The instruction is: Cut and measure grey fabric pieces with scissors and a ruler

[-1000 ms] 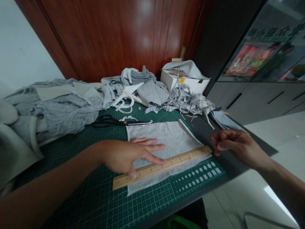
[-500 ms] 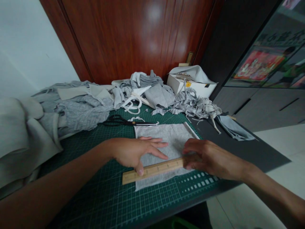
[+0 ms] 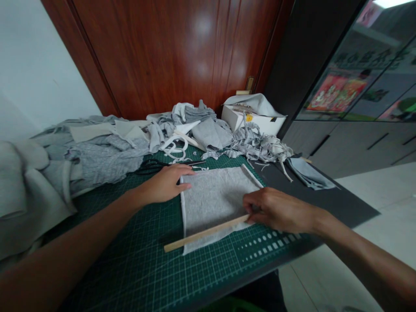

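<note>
My right grip (image 3: 276,209) holds the wooden ruler (image 3: 208,232) tilted along the near side of the grey cloth (image 3: 217,195); my left grip (image 3: 165,183), thumb spread wide, is at the cloth's far-left corner.

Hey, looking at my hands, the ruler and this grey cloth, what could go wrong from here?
The wooden ruler, gripped near one end by your right hand, looks tipped onto its narrow edge, so it could slip or twist.

Lying across the grey cloth, it might drag or crease the fabric, since your left hand is only at the far left corner.

That hand is also close to the black scissors and could nudge them.
</note>
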Available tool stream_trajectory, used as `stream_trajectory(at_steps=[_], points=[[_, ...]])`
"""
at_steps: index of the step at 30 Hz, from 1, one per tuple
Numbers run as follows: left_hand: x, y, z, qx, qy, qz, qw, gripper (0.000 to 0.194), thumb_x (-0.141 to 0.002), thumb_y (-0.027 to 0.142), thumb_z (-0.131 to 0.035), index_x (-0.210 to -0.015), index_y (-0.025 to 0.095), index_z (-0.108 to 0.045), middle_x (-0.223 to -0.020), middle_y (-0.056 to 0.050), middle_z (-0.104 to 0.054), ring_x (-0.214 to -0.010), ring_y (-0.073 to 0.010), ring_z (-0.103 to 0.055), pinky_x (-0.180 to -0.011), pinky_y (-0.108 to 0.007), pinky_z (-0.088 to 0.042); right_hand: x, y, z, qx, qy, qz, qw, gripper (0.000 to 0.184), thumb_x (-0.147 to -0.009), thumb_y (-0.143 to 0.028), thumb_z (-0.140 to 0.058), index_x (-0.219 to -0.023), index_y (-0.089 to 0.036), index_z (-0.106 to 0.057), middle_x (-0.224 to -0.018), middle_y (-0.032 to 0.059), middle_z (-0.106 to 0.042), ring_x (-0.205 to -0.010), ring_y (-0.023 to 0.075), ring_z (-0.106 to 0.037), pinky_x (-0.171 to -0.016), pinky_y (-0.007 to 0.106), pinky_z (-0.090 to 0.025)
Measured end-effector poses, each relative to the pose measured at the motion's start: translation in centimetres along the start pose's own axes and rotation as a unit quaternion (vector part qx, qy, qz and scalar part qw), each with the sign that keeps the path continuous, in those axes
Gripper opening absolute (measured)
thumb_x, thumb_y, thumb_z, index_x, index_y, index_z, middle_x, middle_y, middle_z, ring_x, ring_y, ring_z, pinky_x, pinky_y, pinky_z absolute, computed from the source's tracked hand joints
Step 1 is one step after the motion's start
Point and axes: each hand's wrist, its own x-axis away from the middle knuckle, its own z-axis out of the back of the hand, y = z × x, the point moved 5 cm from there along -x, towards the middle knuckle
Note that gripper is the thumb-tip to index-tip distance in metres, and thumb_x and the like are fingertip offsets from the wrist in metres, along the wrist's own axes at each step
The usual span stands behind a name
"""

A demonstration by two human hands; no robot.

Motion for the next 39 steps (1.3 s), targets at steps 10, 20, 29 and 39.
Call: stream_trajectory(at_steps=[10,20,29,39], points=[[0.2,0.5,0.7,0.008,0.054,0.047,0.997,0.031,-0.087,0.025,-0.064,-0.116,0.016,-0.072,-0.107,-0.009,-0.068,-0.085,-0.0205,-0.066,-0.083,-0.034,-0.051,0.9,6.9,4.6,0.027,0.142,-0.194,0.97,0.03,-0.097,-0.051,-0.061,-0.086,-0.024,-0.053,-0.068,-0.0004,-0.066,-0.058,0.0174,-0.058,-0.054,0.029,-0.038],[1.5,0.5,1.1,0.079,0.064,0.118,0.988,0.004,-0.079,0.023,-0.066,-0.081,0.02,-0.067,-0.07,0.001,-0.066,-0.067,-0.0161,-0.06,-0.063,-0.027,-0.04,-3.6,6.3,2.6,0.066,0.089,-0.217,0.97,0.071,-0.093,-0.084,-0.05,-0.06,-0.022,-0.062,-0.061,0.0054,-0.064,-0.059,0.0204,-0.061,-0.054,0.032,-0.039],[5.5,1.9,0.9,0.081,0.05,0.153,0.984,0.007,-0.081,0.025,-0.066,-0.08,0.021,-0.071,-0.072,-0.001,-0.071,-0.068,-0.0171,-0.063,-0.061,-0.027,-0.043,-8.9,-2.0,1.3,0.155,-0.004,-0.07,0.985,0.018,-0.082,-0.032,-0.075,-0.07,-0.019,-0.073,-0.073,0.0075,-0.074,-0.07,0.0221,-0.068,-0.059,0.031,-0.038],[8.2,5.3,-0.5,-0.018,0.092,0.014,0.995,0.024,-0.085,0.008,-0.056,-0.085,0.02,-0.077,-0.114,-0.011,-0.066,-0.108,-0.0271,-0.061,-0.092,-0.043,-0.049,-12.3,-2.2,6.8,0.21,0.12,-0.027,0.97,0.036,-0.101,-0.04,-0.062,-0.116,-0.01,-0.075,-0.098,0.0171,-0.078,-0.088,0.0287,-0.069,-0.073,0.033,-0.043]])
